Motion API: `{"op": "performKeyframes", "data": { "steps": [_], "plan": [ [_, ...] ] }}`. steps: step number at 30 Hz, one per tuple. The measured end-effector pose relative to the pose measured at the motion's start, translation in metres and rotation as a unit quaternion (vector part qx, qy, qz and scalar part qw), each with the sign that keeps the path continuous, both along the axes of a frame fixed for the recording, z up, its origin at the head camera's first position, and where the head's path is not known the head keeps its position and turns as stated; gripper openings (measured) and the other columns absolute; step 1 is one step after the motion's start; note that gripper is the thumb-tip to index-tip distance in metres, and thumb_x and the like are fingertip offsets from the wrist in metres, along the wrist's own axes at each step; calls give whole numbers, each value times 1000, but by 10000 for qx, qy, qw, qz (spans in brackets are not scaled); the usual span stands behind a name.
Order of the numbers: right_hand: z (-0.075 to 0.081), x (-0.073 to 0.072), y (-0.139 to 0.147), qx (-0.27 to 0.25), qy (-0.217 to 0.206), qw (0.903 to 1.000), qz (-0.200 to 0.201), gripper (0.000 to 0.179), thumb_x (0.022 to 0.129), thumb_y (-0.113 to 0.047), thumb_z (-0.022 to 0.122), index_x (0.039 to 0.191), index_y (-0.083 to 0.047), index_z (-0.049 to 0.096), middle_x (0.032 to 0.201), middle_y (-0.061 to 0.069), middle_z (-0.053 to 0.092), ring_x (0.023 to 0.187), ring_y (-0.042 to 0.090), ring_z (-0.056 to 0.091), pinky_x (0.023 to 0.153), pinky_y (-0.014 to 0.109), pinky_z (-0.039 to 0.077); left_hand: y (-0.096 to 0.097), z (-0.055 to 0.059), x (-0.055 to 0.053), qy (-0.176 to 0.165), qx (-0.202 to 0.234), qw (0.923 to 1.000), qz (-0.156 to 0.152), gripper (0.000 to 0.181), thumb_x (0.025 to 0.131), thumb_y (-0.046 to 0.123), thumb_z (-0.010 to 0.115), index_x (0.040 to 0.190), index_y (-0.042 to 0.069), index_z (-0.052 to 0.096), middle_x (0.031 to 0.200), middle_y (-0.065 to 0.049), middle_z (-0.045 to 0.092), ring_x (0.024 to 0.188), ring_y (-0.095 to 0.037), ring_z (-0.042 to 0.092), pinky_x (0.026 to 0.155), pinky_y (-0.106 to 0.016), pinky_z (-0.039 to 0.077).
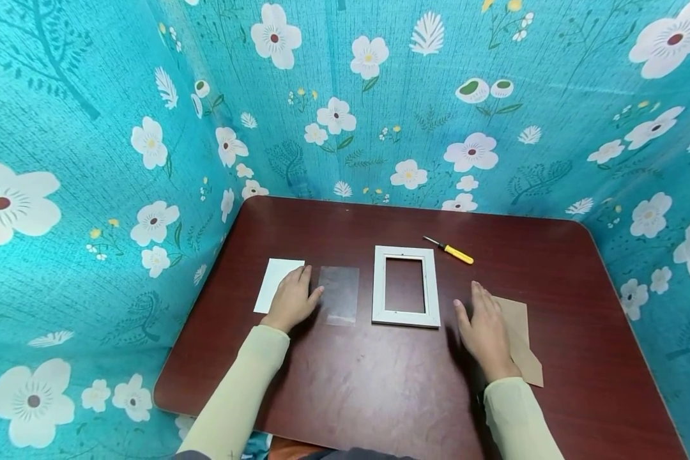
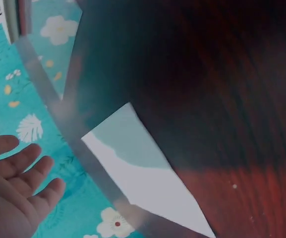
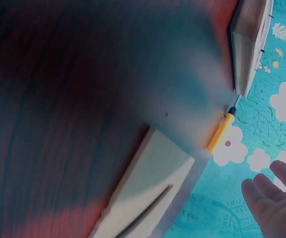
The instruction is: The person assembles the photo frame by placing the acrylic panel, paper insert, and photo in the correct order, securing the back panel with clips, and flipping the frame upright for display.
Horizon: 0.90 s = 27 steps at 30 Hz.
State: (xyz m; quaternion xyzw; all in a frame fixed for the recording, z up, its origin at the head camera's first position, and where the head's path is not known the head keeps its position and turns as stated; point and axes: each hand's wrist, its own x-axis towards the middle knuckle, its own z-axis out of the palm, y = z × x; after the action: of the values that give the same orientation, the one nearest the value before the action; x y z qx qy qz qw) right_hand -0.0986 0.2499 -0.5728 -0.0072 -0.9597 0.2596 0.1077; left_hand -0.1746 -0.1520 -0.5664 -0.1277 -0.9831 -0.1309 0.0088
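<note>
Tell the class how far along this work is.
Laid out already: white frame, clear sheet, white sheet and brown board, all apart, plus a screwdriver. In hand: nothing visible; the left hand is near the white sheet, the right hand near the board. Left: probably all assembly, as the frame's opening shows bare table.

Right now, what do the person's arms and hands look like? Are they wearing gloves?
No gloves: the left hand and right hand are bare. The left sleeve and right sleeve are pale yellowish-green and plain-looking, reaching the wrists. A small dark thing shows by the right cuff, too small to tell what.
</note>
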Motion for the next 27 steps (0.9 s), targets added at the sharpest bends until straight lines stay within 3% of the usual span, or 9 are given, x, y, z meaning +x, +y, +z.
{"op": "performKeyframes", "data": {
  "steps": [11, 19, 27],
  "plan": [
    [-16, -19, -6, -231, -307, 9992, -83, 62, 102, -34, 49, 145, 8, 34, 140, 32, 41, 129, 50, 36, 105, 58, 26, 21, -14, -4, -398, -160, 9980, 464, 76, 89, 57, 61, 125, -9, 57, 115, -24, 55, 101, -37, 54, 83, -47, 48],
    [-25, -29, -17, -286, -842, 9960, -116, 62, 101, -36, 50, 145, 5, 36, 136, 32, 45, 126, 49, 40, 102, 59, 30, 28, -16, -9, -1036, -157, 9893, 1020, 85, 77, 68, 67, 116, -7, 60, 110, -22, 51, 99, -38, 52, 79, -50, 49],
    [-32, -29, -19, -281, -1394, 9898, -86, 69, 100, -43, 50, 143, 9, 37, 132, 33, 48, 123, 46, 45, 100, 57, 35, 40, -19, -12, -1039, -74, 9869, 1236, 97, 61, 72, 77, 113, -9, 58, 106, -20, 49, 96, -38, 52, 75, -50, 49]
  ]
}}
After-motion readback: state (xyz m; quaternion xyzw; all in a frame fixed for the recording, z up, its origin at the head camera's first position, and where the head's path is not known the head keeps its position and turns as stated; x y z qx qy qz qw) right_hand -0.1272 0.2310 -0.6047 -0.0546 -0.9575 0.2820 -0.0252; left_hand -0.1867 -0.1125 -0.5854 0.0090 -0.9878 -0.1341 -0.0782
